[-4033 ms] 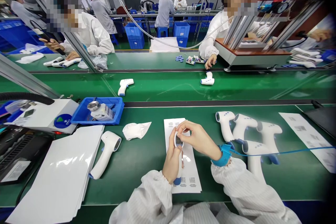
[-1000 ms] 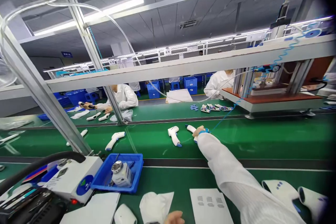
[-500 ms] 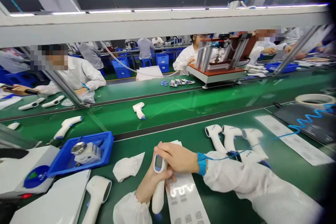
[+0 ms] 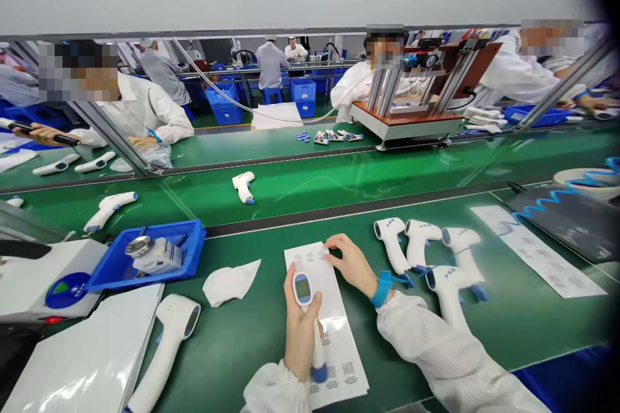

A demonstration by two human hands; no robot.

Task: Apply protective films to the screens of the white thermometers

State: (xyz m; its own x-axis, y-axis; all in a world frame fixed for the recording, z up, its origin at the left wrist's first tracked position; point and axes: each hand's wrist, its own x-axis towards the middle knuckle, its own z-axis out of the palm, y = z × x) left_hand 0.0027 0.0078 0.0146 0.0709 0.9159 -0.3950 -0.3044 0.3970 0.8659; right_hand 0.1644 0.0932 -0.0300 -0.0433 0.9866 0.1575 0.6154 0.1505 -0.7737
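My left hand (image 4: pixel 301 335) is wrapped round the handle of a white infrared thermometer (image 4: pixel 318 352), its small screen facing up at me. Beneath it lies a white sheet of printed labels (image 4: pixel 345 335). My right hand (image 4: pixel 352 264), with a blue wrist strap, pinches at the sheet's upper right edge; whether a label is between the fingertips is too small to tell. To the right, several more white thermometers (image 4: pixel 391 245) lie in a group. A crumpled white cloth or paper (image 4: pixel 230 284) rests to the left.
At left stand a blue tray (image 4: pixel 196 251) holding a small bottle, a stack of white sheets (image 4: pixel 92 348) and another thermometer (image 4: pixel 167 342). A green conveyor (image 4: pixel 310 181) carries thermometers past. Co-workers sit beyond it, near a press fixture (image 4: pixel 411 119). Another label sheet (image 4: pixel 537 251) lies right.
My hands have separated: the right moved off the thermometer's head to the sheet's top edge. The left has tilted the thermometer over the sheet. The thermometer on the conveyor shifted left; the view tipped down.
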